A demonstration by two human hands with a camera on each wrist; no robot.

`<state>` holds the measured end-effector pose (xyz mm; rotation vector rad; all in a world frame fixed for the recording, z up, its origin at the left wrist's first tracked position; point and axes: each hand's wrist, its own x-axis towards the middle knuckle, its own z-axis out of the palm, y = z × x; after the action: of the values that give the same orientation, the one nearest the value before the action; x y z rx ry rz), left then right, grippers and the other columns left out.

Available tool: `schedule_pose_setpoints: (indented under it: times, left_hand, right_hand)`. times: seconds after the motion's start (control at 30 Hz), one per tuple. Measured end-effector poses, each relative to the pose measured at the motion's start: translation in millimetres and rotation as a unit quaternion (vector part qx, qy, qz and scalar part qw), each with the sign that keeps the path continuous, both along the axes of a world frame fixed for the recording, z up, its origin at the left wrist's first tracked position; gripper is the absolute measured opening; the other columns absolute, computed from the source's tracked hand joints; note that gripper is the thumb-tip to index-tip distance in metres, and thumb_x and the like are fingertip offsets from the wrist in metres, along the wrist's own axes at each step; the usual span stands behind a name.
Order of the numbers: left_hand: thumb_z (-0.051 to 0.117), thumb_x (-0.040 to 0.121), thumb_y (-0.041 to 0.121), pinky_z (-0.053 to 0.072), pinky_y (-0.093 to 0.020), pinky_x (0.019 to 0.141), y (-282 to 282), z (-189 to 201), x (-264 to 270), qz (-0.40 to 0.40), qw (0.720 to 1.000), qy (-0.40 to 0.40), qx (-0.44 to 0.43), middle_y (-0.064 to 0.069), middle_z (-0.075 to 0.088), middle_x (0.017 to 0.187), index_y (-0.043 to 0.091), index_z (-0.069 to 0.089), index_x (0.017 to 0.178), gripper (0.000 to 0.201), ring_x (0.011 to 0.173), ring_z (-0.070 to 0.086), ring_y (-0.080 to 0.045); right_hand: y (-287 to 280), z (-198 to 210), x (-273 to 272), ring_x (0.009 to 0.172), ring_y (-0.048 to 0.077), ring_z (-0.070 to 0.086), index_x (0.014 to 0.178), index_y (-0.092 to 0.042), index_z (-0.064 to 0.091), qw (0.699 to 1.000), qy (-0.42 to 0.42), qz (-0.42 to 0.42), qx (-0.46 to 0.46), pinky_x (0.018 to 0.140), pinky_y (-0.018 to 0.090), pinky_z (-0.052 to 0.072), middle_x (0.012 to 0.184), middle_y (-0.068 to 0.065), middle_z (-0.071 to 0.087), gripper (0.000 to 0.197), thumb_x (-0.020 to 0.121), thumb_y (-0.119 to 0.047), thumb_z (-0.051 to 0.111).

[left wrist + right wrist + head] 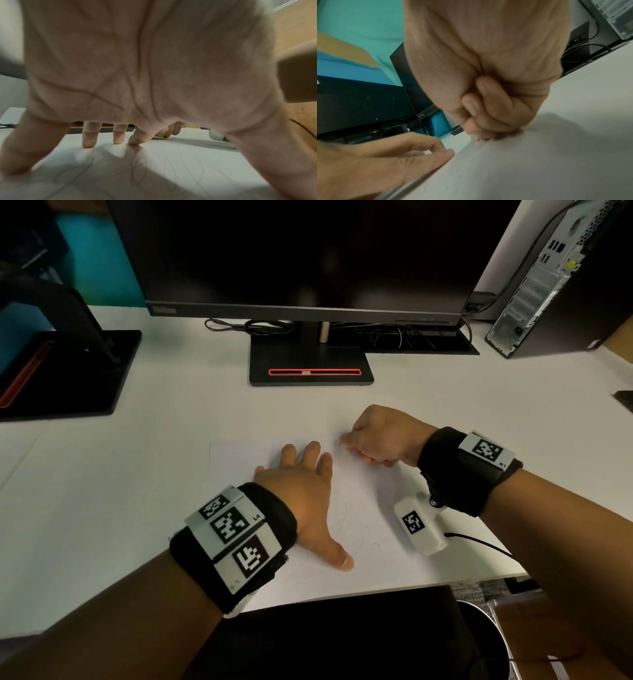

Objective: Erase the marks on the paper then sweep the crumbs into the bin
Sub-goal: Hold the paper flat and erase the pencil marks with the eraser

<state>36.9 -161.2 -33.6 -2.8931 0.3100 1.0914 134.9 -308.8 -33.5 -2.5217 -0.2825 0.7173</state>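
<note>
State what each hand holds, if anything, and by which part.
The right hand pinches a small white eraser by its upper part. The left hand holds nothing; it presses flat on the white paper sheet.

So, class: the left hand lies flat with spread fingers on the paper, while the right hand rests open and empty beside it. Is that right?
Not quite. The right hand is curled, pinching a small whitish eraser against the paper, as the right wrist view shows. The left hand does lie flat, fingers spread.

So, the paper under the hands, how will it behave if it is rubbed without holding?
The paper looks like one thin loose sheet, so it would probably slide or wrinkle. That may be why the left hand presses it flat. The right hand pinches a small pale eraser.
</note>
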Motion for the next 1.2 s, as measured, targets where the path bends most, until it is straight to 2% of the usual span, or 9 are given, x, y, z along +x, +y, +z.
schedule_pose_setpoints:
  times: [0.13, 0.27, 0.43, 0.53, 0.67, 0.77, 1.0, 1.13, 1.2]
  left_hand:
    - [0.072, 0.061, 0.084, 0.017, -0.064, 0.119, 0.2, 0.6, 0.0, 0.0, 1.0, 0.0, 0.0, -0.002, -0.027, 0.165, 0.017, -0.021, 0.157, 0.15, 0.152, -0.02, -0.034]
    - [0.071, 0.06, 0.085, 0.018, -0.064, 0.119, -0.3, 0.1, 1.0, -0.004, 1.0, -0.002, 0.006, -0.002, -0.026, 0.165, 0.016, -0.021, 0.157, 0.15, 0.152, -0.018, -0.035]
    - [0.07, 0.06, 0.086, 0.022, -0.063, 0.119, -0.4, 0.7, 1.4, -0.012, 1.0, -0.006, 0.012, -0.003, -0.024, 0.166, 0.016, -0.018, 0.158, 0.149, 0.152, -0.016, -0.035]
    - [0.07, 0.06, 0.086, 0.02, -0.063, 0.119, -0.6, 0.5, 0.7, -0.009, 1.0, -0.001, 0.013, -0.003, -0.026, 0.165, 0.016, -0.02, 0.157, 0.15, 0.152, -0.018, -0.036]
    - [0.071, 0.061, 0.085, 0.017, -0.064, 0.119, 0.0, 0.7, 0.3, -0.006, 1.0, 0.0, 0.008, -0.003, -0.027, 0.165, 0.016, -0.02, 0.157, 0.149, 0.152, -0.019, -0.035]
    - [0.071, 0.061, 0.085, 0.016, -0.064, 0.119, -0.2, 0.5, 0.4, -0.006, 1.0, 0.001, 0.007, -0.003, -0.027, 0.165, 0.016, -0.02, 0.157, 0.149, 0.152, -0.02, -0.035]
    - [0.07, 0.062, 0.085, 0.014, -0.064, 0.12, 0.1, 1.5, -1.2, -0.002, 1.0, 0.005, 0.003, -0.004, -0.029, 0.164, 0.014, -0.022, 0.156, 0.15, 0.151, -0.022, -0.035]
    - [0.068, 0.065, 0.084, 0.011, -0.063, 0.121, 1.1, 2.2, -4.8, 0.001, 1.0, 0.011, -0.003, -0.004, -0.032, 0.163, 0.009, -0.024, 0.155, 0.149, 0.151, -0.024, -0.034]
    - [0.067, 0.067, 0.084, 0.011, -0.062, 0.122, 1.7, 2.4, -6.3, 0.0, 1.0, 0.013, -0.004, -0.004, -0.033, 0.163, 0.008, -0.023, 0.155, 0.147, 0.151, -0.024, -0.034]
  right_hand:
    - [3.2, 3.1, -2.6, 0.046, 0.017, 0.039, 0.061, -0.01, 0.059, 0.999, 0.04, 0.026, -0.008, 0.042, 0.019, 0.033, 0.052, 0.002, 0.05, 0.04, 0.097, -0.026, 0.059]
    - [1.5, 1.1, 1.7, 0.048, 0.02, 0.042, 0.063, -0.008, 0.062, 1.0, 0.003, 0.0, -0.003, 0.04, 0.019, 0.036, 0.055, 0.005, 0.053, 0.041, 0.099, -0.028, 0.058]
    - [3.6, 1.9, 0.0, 0.045, 0.018, 0.037, 0.06, -0.01, 0.06, 0.999, 0.041, 0.021, 0.006, 0.041, 0.02, 0.033, 0.053, 0.003, 0.05, 0.042, 0.099, -0.028, 0.06]
    - [5.0, 2.3, 3.6, 0.046, 0.019, 0.042, 0.061, -0.009, 0.061, 1.0, 0.001, 0.014, -0.005, 0.041, 0.019, 0.036, 0.054, 0.004, 0.053, 0.044, 0.1, -0.029, 0.058]
    - [9.1, 4.0, 1.6, 0.042, 0.015, 0.036, 0.06, -0.011, 0.058, 0.998, 0.048, 0.032, 0.0, 0.042, 0.02, 0.032, 0.051, 0.001, 0.048, 0.042, 0.099, -0.027, 0.059]
    - [8.5, 3.9, 3.3, 0.043, 0.016, 0.039, 0.061, -0.011, 0.06, 1.0, 0.014, 0.02, -0.003, 0.04, 0.018, 0.034, 0.053, 0.003, 0.05, 0.043, 0.1, -0.029, 0.058]
    - [6.8, 3.2, 2.3, 0.043, 0.017, 0.039, 0.061, -0.011, 0.059, 1.0, 0.01, 0.027, -0.001, 0.041, 0.019, 0.035, 0.052, 0.002, 0.05, 0.043, 0.1, -0.028, 0.059]
    - [3.9, 2.2, -3.1, 0.044, 0.016, 0.034, 0.062, -0.011, 0.058, 0.996, 0.07, 0.056, 0.015, 0.043, 0.021, 0.031, 0.054, 0.002, 0.046, 0.041, 0.099, -0.028, 0.061]
    - [1.8, 1.6, -1.2, 0.047, 0.018, 0.04, 0.062, -0.011, 0.059, 0.999, 0.028, 0.04, 0.002, 0.043, 0.022, 0.036, 0.055, 0.003, 0.05, 0.043, 0.099, -0.031, 0.06]
